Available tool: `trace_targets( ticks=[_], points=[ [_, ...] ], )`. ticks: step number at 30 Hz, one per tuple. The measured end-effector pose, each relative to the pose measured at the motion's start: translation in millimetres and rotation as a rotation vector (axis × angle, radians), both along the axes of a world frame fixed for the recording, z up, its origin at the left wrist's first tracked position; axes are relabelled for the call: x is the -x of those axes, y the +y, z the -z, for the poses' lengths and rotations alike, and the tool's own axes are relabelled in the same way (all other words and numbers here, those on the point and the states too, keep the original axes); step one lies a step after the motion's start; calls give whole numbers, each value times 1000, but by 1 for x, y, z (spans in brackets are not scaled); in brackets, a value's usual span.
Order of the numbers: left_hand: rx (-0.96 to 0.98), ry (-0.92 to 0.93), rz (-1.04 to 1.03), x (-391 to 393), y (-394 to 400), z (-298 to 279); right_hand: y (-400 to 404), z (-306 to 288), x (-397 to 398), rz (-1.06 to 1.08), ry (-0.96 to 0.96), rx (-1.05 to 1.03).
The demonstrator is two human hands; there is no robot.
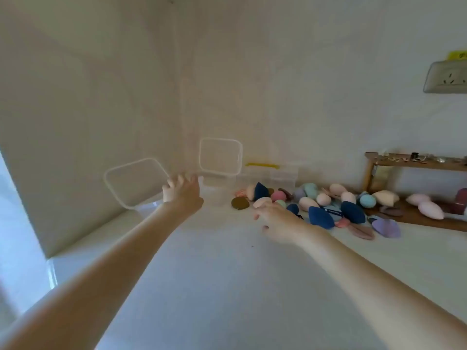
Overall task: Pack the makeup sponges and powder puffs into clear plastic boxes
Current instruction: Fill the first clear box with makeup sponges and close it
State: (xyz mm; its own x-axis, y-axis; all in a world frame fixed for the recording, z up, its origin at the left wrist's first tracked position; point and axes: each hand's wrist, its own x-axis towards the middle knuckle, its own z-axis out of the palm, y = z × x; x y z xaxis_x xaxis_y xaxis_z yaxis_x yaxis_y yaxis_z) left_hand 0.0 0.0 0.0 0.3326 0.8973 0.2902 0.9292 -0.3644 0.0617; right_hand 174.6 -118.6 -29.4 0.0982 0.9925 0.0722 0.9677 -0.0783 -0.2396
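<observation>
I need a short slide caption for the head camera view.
Both hands reach over a white table toward clear plastic boxes and scattered makeup sponges.

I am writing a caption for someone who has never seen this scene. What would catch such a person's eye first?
First, the colourful heap of sponges and puffs at right on the white table, with navy, pink and mint pieces. Next, two bare arms reaching forward: the left hand at a clear box lid leaning against the wall, the right hand at the heap's near edge.

Pastel and navy sponges and puffs (326, 205) are heaped along the counter's far right edge. Clear boxes (219, 190) are stood in the far corner, lids (136, 183) propped upright.
</observation>
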Motion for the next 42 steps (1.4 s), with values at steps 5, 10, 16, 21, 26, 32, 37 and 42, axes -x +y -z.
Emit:
trace_targets(
  ticks=[5, 10, 16, 21, 26, 32, 37, 42],
  points=[
    [-19, -17, 46, -6, 9, 3, 27, 10, -25, 32, 41, 41],
    [-105, 5, 167, -3, -11, 13, 55, 29, -42, 67, -16, 60],
    [-203, -26, 358, -8, -58, 30, 75, 33, -47, 58, -11, 26],
    [-251, 101, 488, -22, -70, 57, 60, 6, -45, 120, 199, -250],
    [-179, 62, 543, -37, -70, 55, 52, -32, -25, 53, 393, -524],
    [-73, -383, 580, -13, -55, 16, 67, -33, 12, -27, 762, -205],
    [-58, -311, 359, 24, -7, 4, 74, -25, 29, -83, 698, 63],
    [6, -179, 326, 30, 4, 26, 85, -24, 51, -99, 583, 198]
  ],
)
